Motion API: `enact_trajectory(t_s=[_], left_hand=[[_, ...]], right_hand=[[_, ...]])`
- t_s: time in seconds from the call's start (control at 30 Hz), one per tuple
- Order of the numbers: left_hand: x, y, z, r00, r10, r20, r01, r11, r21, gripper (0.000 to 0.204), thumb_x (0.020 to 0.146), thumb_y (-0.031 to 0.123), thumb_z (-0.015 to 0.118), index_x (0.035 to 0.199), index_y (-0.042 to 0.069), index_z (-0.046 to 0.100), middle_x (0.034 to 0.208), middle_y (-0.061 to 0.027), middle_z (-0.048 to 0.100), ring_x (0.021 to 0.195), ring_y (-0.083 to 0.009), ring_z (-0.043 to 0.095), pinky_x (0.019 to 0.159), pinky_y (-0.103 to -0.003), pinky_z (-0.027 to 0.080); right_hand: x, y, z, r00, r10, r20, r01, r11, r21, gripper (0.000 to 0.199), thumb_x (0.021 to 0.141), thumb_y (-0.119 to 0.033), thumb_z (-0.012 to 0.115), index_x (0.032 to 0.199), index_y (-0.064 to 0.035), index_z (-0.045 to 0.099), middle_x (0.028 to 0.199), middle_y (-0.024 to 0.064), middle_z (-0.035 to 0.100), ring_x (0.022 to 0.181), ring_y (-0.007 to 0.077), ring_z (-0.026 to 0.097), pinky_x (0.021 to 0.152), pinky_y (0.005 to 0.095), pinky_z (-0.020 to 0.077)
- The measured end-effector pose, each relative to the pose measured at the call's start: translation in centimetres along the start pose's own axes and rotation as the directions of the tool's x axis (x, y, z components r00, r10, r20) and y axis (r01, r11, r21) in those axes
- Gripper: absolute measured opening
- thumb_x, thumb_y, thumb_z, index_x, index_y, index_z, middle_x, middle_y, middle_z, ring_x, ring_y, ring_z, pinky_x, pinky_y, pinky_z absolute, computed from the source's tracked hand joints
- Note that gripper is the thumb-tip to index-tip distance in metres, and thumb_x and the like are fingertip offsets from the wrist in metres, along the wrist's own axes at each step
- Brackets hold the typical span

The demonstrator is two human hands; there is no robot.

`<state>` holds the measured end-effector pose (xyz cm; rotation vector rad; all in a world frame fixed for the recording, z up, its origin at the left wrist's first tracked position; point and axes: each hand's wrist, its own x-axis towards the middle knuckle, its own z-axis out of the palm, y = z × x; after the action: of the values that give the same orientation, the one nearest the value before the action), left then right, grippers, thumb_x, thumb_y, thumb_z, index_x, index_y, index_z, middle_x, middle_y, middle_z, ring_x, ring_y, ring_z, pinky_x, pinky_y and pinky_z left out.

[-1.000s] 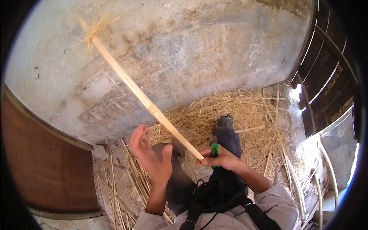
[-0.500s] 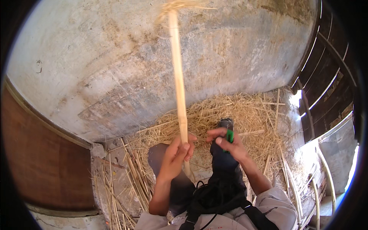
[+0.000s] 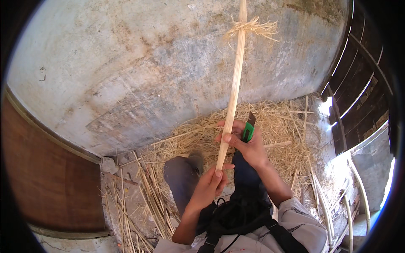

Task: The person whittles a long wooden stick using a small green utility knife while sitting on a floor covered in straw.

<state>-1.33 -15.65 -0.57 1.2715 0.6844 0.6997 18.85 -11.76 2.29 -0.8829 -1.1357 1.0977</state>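
A long pale bamboo strip (image 3: 234, 93) slants up in front of me, its top leaving the view, with a tuft of curled shavings (image 3: 254, 28) clinging across its upper part. My left hand (image 3: 209, 184) is closed around its lower end. Higher up, my right hand (image 3: 246, 145) pinches the same strip between thumb and fingers. That hand also carries a green-handled knife (image 3: 249, 130), its dark blade sticking up beside the strip, apart from it. Fingers partly cover the knife's handle.
Loose straw-like shavings (image 3: 280, 124) cover the floor around my feet. Thin sticks (image 3: 147, 194) lie at the left, and longer poles (image 3: 322, 202) at the right. A stained wall (image 3: 139, 76) rises in front, with a brown panel (image 3: 55, 177) at the left.
The strip has swung to the right at its top and stands higher. My right hand has closed on it; the knife blade now shows pointing up. My left hand has moved slightly down and right.
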Motion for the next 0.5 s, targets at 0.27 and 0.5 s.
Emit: enact_trajectory(t_s=[0.27, 0.5], left_hand=[[-3.8, -3.7, -1.4, 0.958, -0.162, 0.237, 0.205, 0.964, -0.168, 0.048, 0.117, 0.045, 0.044, 0.135, 0.003, 0.057, 0.08, 0.0047, 0.041, 0.061, -0.0042, 0.035, 0.054, -0.022, 0.034], [-5.4, -5.5, -4.3, 0.857, -0.203, 0.474, 0.321, 0.93, -0.181, 0.047, 0.118, 0.041, 0.044, 0.135, 0.0, 0.056, 0.082, 0.0019, 0.043, 0.065, -0.0068, 0.039, 0.06, -0.024, 0.039]], right_hand=[[0.6, -0.5, -1.5, 1.0, -0.013, -0.009, 0.014, 0.997, 0.071, 0.038, 0.102, -0.012, 0.075, 0.137, 0.0017, 0.068, 0.108, 0.0105, 0.08, 0.104, 0.0181, 0.077, 0.094, 0.0317, 0.0589], [1.1, -2.2, -2.4, 0.997, -0.004, -0.081, 0.004, 1.0, 0.0, 0.043, 0.101, -0.018, 0.077, 0.138, 0.0032, 0.067, 0.106, 0.0113, 0.079, 0.1, 0.0188, 0.076, 0.092, 0.0336, 0.0581]])
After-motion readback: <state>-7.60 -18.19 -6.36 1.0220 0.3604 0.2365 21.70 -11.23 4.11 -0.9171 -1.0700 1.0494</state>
